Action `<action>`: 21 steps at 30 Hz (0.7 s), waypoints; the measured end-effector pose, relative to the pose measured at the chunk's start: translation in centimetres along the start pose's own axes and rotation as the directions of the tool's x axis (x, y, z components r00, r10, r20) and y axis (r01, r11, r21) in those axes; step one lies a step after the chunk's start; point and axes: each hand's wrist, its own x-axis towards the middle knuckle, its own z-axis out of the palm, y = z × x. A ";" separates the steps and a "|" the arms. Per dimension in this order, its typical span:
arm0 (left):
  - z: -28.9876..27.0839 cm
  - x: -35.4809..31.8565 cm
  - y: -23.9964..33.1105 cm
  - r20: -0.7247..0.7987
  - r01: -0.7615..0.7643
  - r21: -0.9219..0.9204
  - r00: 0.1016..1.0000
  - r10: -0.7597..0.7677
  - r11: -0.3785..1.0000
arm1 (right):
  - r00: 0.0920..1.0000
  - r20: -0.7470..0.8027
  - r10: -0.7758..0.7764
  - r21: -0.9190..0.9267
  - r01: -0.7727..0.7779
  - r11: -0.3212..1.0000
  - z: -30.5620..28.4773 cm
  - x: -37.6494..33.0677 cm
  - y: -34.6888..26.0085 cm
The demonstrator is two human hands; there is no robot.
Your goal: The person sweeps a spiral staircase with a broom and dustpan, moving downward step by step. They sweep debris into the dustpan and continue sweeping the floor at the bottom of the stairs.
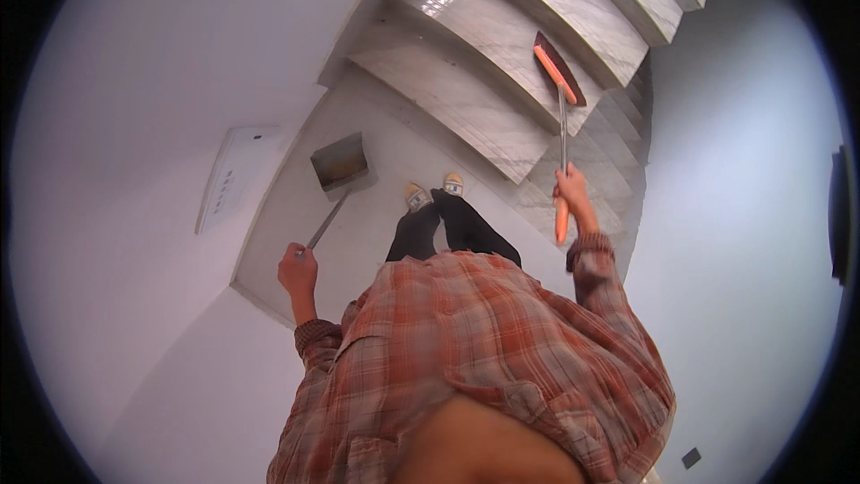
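My left hand [298,271] grips the metal handle of a long-handled dustpan [340,162], whose grey pan rests on the marble landing at the foot of the stairs. My right hand [571,190] holds a broom [558,72] by its shaft, just above the orange grip. The broom's orange head with dark bristles lies on a marble step, a few treads up. My feet [434,191] in light shoes stand on the landing between the two tools.
White marble stairs [502,45] rise ahead and curve to the upper right. White walls close in on both sides. A white panel [235,175] is set in the left wall. A dark fixture [840,215] sits on the right wall.
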 end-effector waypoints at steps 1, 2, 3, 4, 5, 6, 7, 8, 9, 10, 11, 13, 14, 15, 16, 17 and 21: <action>0.1 0.1 0.2 0.012 0.017 -0.012 1.000 -0.016 1.000 | 0.999 0.052 0.004 0.079 -0.008 0.997 0.6 -1.6 0.1; 0.3 0.0 0.3 0.025 0.035 -0.026 0.999 -0.035 0.999 | 0.991 0.064 0.116 0.111 -0.122 0.986 0.5 -3.8 0.1; 0.5 -0.2 0.4 0.047 0.073 -0.048 0.996 -0.071 0.996 | 0.985 0.128 0.119 0.152 -0.138 0.979 -0.2 -5.7 -0.4; 0.7 -0.5 0.4 0.033 0.064 -0.042 0.997 -0.062 0.997 | 0.969 0.214 0.119 0.202 -0.163 0.966 -1.3 -7.5 -1.3; 0.9 -0.8 0.4 0.030 0.069 -0.039 0.997 -0.068 0.997 | 0.958 0.242 0.153 0.149 -0.192 0.970 -2.2 -8.7 -2.4; 1.2 -1.1 0.3 0.030 0.077 -0.047 0.997 -0.075 0.996 | 0.943 0.296 0.154 0.116 -0.195 0.974 -2.9 -9.8 -3.5; 1.4 -1.4 0.3 0.027 0.092 -0.037 0.995 -0.092 0.995 | 0.945 0.300 0.133 0.052 -0.155 0.986 -3.4 -10.9 -4.3; 1.7 -1.6 0.2 0.032 0.110 -0.033 0.994 -0.109 0.993 | 0.945 0.305 0.115 -0.013 -0.117 0.993 -3.4 -11.8 -5.0; 1.9 -1.8 0.2 0.014 0.134 -0.028 0.991 -0.134 0.991 | 0.938 0.329 0.108 -0.071 -0.089 0.993 -3.3 -11.6 -6.1; 2.2 -2.0 0.4 0.041 0.163 -0.034 0.986 -0.162 0.986 | 0.944 0.327 0.044 -0.165 0.011 0.986 -3.0 -10.5 -7.3; 2.3 -2.2 0.6 0.043 0.196 -0.038 0.980 -0.194 0.980 | 0.938 0.347 -0.009 -0.246 0.101 0.964 -2.7 -9.3 -8.4; 2.5 -2.5 1.2 0.042 0.223 -0.030 0.974 -0.222 0.974 | 0.907 0.412 -0.090 -0.366 0.256 0.895 -1.9 -5.8 -10.4; 2.5 -2.8 1.5 0.034 0.218 -0.024 0.976 -0.217 0.976 | 0.884 0.452 -0.124 -0.406 0.327 0.853 -0.8 -3.1 -11.8; 2.4 -2.9 1.7 0.029 0.201 -0.032 0.979 -0.200 0.979 | 0.870 0.477 -0.126 -0.443 0.362 0.820 0.6 -0.3 -13.1; 2.3 -3.2 1.9 0.034 0.235 -0.030 0.972 -0.234 0.972 | 0.819 0.534 -0.212 -0.429 0.478 0.766 1.9 2.1 -14.2; 2.3 -3.4 1.9 0.044 0.261 -0.041 0.965 -0.260 0.964 | 0.775 0.582 -0.245 -0.390 0.531 0.753 3.5 4.8 -15.5; 2.5 -3.5 2.1 0.039 0.324 -0.063 0.946 -0.322 0.944 | 0.539 0.694 -0.477 -0.402 0.840 0.365 12.1 14.9 -20.7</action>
